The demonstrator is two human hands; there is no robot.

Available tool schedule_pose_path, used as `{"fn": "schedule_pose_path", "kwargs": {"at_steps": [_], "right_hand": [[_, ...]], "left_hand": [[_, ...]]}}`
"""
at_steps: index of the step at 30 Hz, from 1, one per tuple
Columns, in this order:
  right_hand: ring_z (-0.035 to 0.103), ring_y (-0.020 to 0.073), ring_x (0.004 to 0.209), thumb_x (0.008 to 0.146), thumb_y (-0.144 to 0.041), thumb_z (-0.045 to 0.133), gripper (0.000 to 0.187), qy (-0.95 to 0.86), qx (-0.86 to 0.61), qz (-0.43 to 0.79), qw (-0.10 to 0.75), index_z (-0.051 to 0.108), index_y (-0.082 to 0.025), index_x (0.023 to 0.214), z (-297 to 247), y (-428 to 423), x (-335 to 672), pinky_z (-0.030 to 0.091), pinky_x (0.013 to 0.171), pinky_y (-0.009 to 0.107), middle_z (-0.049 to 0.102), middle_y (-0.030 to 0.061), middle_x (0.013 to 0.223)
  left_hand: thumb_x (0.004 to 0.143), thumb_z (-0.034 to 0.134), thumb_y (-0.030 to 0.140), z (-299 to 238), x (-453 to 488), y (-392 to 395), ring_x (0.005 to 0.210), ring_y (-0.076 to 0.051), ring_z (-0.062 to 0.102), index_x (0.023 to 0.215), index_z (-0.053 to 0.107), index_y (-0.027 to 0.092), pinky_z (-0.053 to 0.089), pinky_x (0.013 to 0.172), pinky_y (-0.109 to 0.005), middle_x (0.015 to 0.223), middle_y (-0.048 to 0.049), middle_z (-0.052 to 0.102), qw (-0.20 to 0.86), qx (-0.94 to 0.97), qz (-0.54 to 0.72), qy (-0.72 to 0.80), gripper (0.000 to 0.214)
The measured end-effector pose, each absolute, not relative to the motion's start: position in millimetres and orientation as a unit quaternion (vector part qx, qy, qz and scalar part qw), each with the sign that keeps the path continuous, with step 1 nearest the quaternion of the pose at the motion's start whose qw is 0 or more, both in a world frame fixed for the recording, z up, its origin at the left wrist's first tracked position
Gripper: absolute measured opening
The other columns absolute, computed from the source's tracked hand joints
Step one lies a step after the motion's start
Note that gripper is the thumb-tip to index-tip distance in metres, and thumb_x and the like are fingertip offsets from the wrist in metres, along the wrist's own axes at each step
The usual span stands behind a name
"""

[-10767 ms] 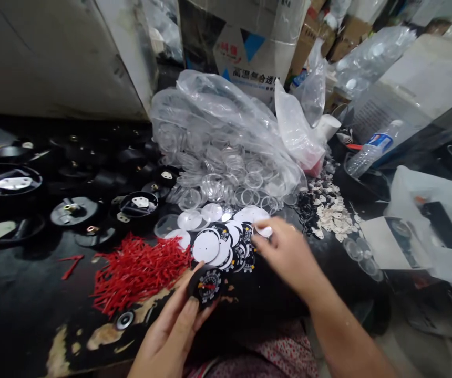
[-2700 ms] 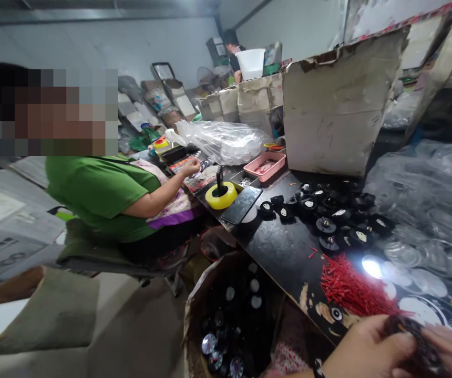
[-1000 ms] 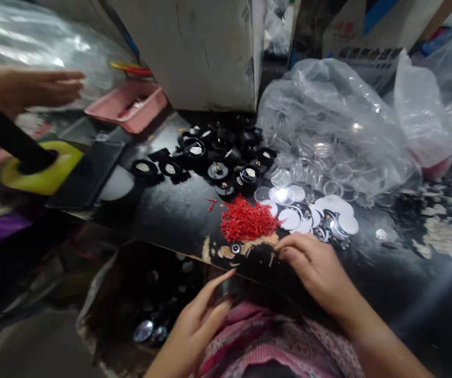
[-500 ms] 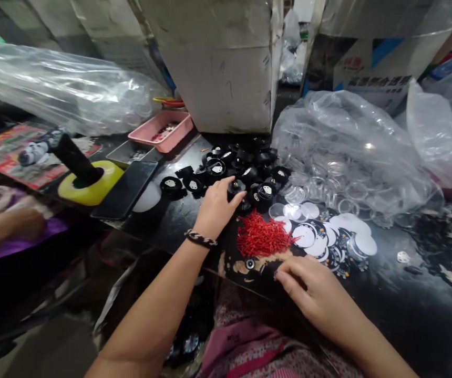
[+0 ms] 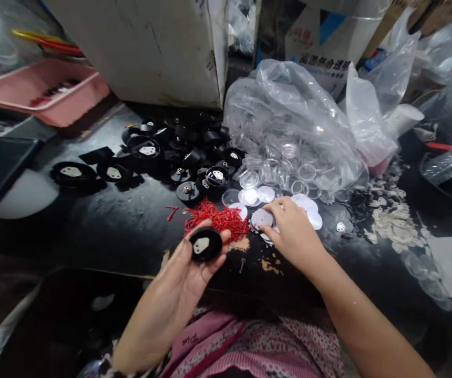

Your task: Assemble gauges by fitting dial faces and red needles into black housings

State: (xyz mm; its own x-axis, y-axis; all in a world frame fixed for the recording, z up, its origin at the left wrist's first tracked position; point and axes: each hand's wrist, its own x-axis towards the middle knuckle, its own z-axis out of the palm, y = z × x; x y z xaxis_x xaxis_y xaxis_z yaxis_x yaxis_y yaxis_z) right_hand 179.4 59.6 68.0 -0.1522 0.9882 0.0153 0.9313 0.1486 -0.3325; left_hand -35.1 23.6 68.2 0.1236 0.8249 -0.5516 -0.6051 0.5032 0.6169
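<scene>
Black, plastic-looking cup (image 5: 213,247) is in the L hand (image 5: 184,286), fingers closed round its rim, open side up w/ a pale plate (image 5: 201,245) showing inside. R hand (image 5: 295,231) is down w/ thumb + fingertips at the edge of a white disc (image 5: 262,218); can't tell if it's actually pinched or just touched. Imo main risk's right there: the discs overlap & look thin, so two could come up together or the stack could slide. On the L, if the hold loosens the cup could tip & roll off the near edge of the tabletop (image 5: 147,226), b/c afaict it's mostly on the fingers. The red pointers (image 5: 222,220) are right by those fingers too, so a knuckle could drag some. Position-wise, cup's up in the L fingers, apart from the disc; disc's under the R fingertips, in from the near edge. Further out: a screw-like bit (image 5: 242,265) loose nr the near edge, other black cups (image 5: 192,157) toward the far edge, see-through rings (image 5: 285,157) R of those, pink tray (image 5: 44,113) prob nr the far L corner.
</scene>
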Motion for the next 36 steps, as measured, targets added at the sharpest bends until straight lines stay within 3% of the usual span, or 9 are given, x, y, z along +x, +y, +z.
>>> {"fn": "schedule_pose_path", "kwargs": {"at_steps": [4, 8, 11, 15, 21, 28, 36], "right_hand": [[0.062, 0.0214, 0.089, 0.090, -0.019, 0.057, 0.011, -0.680, -0.655, 0.222, 0.243, 0.065, -0.017, 0.096, 69, 54, 190, 0.048, 0.077, 0.035, 0.066, 0.0075, 0.094], [0.064, 0.0200, 0.088, 0.093, -0.023, 0.053, 0.016, -0.651, -0.644, 0.241, 0.321, 0.069, -0.020, 0.098, 76, 38, 183, 0.049, 0.079, 0.034, 0.071, 0.0054, 0.094], [0.064, 0.0194, 0.092, 0.093, -0.022, 0.055, 0.022, -0.682, -0.600, 0.276, 0.315, 0.068, -0.020, 0.111, 82, 25, 164, 0.049, 0.085, 0.034, 0.069, 0.0068, 0.098], [0.063, 0.0161, 0.083, 0.089, -0.021, 0.061, 0.037, -0.645, -0.574, 0.398, 0.312, 0.061, -0.021, 0.126, 84, 20, 151, 0.051, 0.078, 0.031, 0.067, 0.0033, 0.093], [0.057, 0.0139, 0.075, 0.088, -0.020, 0.062, 0.007, -0.639, -0.583, 0.356, 0.354, 0.068, -0.021, 0.086, 91, 25, 158, 0.047, 0.069, 0.027, 0.062, 0.0016, 0.086], [0.061, 0.0149, 0.075, 0.088, -0.022, 0.061, 0.005, -0.588, -0.616, 0.394, 0.345, 0.058, -0.022, 0.084, 94, 28, 146, 0.047, 0.069, 0.029, 0.064, -0.0004, 0.081], [0.060, 0.0158, 0.073, 0.087, -0.026, 0.060, 0.010, -0.573, -0.626, 0.433, 0.305, 0.053, -0.023, 0.081, 94, 27, 156, 0.046, 0.064, 0.029, 0.063, -0.0005, 0.078]], "left_hand": [[0.094, 0.054, 0.041, 68, -27, 14, 0.097, -0.018, 0.072, 0.121, 0.065, 0.021, 0.059, 0.083, -0.025, 0.114, -0.0103, 0.074, 0.772, 0.077, 0.460, 0.432, 0.035], [0.096, 0.050, 0.043, 68, -11, 15, 0.109, -0.023, 0.068, 0.115, 0.068, 0.015, 0.057, 0.093, -0.032, 0.120, -0.0141, 0.071, 0.778, 0.048, 0.469, 0.416, 0.039], [0.097, 0.049, 0.040, 68, 5, 16, 0.112, -0.022, 0.067, 0.117, 0.067, 0.017, 0.054, 0.097, -0.033, 0.122, -0.0107, 0.070, 0.768, 0.030, 0.491, 0.411, 0.036], [0.097, 0.048, 0.042, 67, 12, 16, 0.104, -0.018, 0.070, 0.120, 0.067, 0.023, 0.057, 0.091, -0.030, 0.118, -0.0059, 0.073, 0.770, 0.024, 0.501, 0.393, 0.034], [0.096, 0.053, 0.034, 65, 10, 9, 0.115, -0.018, 0.065, 0.122, 0.066, 0.025, 0.053, 0.098, -0.030, 0.123, -0.0051, 0.070, 0.766, 0.060, 0.500, 0.400, 0.030], [0.089, 0.064, 0.037, 60, 13, 1, 0.135, -0.022, 0.047, 0.117, 0.070, 0.034, 0.046, 0.105, -0.026, 0.139, 0.0028, 0.061, 0.754, 0.160, 0.467, 0.435, 0.029], [0.089, 0.063, 0.039, 44, 2, -1, 0.131, -0.021, 0.052, 0.117, 0.069, 0.040, 0.053, 0.097, -0.025, 0.138, 0.0048, 0.060, 0.740, 0.247, 0.441, 0.443, 0.028]]}}
